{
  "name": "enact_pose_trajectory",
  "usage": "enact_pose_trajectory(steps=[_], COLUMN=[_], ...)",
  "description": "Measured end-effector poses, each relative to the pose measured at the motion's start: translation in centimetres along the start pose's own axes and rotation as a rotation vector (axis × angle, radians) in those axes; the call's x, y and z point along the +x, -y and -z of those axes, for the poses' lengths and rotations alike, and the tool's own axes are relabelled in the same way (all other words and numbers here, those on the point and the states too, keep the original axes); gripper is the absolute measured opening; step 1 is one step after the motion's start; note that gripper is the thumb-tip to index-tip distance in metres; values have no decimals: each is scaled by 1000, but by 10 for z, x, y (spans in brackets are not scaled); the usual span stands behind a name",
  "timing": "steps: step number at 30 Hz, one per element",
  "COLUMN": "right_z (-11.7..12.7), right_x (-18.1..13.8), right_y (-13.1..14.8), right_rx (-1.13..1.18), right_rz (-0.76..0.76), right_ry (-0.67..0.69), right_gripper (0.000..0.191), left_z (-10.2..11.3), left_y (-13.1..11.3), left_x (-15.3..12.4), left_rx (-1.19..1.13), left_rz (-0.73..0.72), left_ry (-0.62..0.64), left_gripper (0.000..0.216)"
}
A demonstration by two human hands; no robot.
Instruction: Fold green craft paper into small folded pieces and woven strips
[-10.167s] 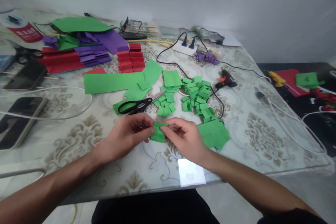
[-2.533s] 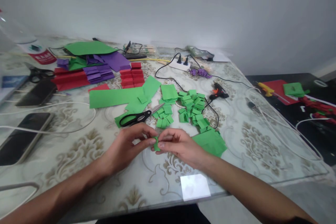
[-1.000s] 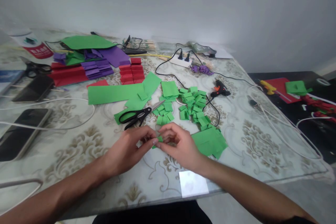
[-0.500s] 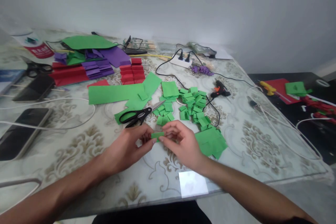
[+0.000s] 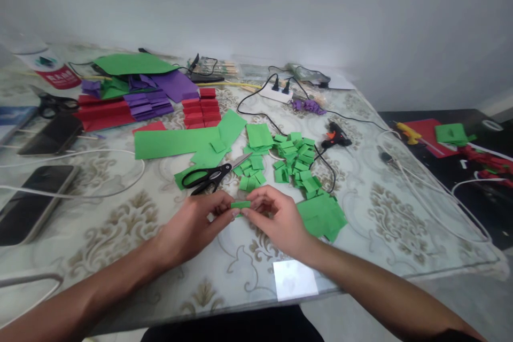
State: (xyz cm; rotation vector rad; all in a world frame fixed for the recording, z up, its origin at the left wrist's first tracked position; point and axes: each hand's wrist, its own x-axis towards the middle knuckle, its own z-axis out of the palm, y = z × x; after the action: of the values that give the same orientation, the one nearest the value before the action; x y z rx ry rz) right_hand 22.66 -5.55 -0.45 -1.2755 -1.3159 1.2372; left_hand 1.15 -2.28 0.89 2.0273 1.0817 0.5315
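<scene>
Between my two hands a small piece of green paper (image 5: 240,204) is pinched over the table's near middle. Its left end is in the fingertips of my left hand (image 5: 196,224), its right end in those of my right hand (image 5: 276,219). It looks folded lengthwise, and the fingers hide both ends. Just beyond my left hand lie black-handled scissors (image 5: 212,175), blades parted slightly and pointing right. Past my right hand spreads a pile of small folded green paper pieces (image 5: 294,155). Larger green sheets (image 5: 323,216) lie beside my right wrist.
Long green strips (image 5: 172,143), red folded paper (image 5: 202,109) and purple paper (image 5: 148,105) lie farther back. A black glue gun (image 5: 335,136) and a white power strip (image 5: 276,93) with cords are at the back right. Two phones (image 5: 36,200) and a bottle (image 5: 52,67) stand left.
The upper strip of the green paper piece looks slightly narrower between my fingertips. Both hands keep almost the same place; the other things stay put.
</scene>
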Motion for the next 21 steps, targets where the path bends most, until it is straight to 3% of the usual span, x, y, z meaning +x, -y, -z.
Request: enact_pose_trajectory(steps=[10,17,21], right_z=[3,5,5], right_x=[-3,-3,-3], right_y=[7,11,11], right_rx=[-37,19,46], right_rz=[-34,-73,-127], right_ry=[176,249,317], right_gripper=[26,38,42], left_z=[1,10,11], left_y=[-1,-13,-12], left_x=[3,2,1], left_rx=[-66,-200,-202], left_rz=[28,22,1], left_ry=[38,218,238], left_gripper=[31,36,38])
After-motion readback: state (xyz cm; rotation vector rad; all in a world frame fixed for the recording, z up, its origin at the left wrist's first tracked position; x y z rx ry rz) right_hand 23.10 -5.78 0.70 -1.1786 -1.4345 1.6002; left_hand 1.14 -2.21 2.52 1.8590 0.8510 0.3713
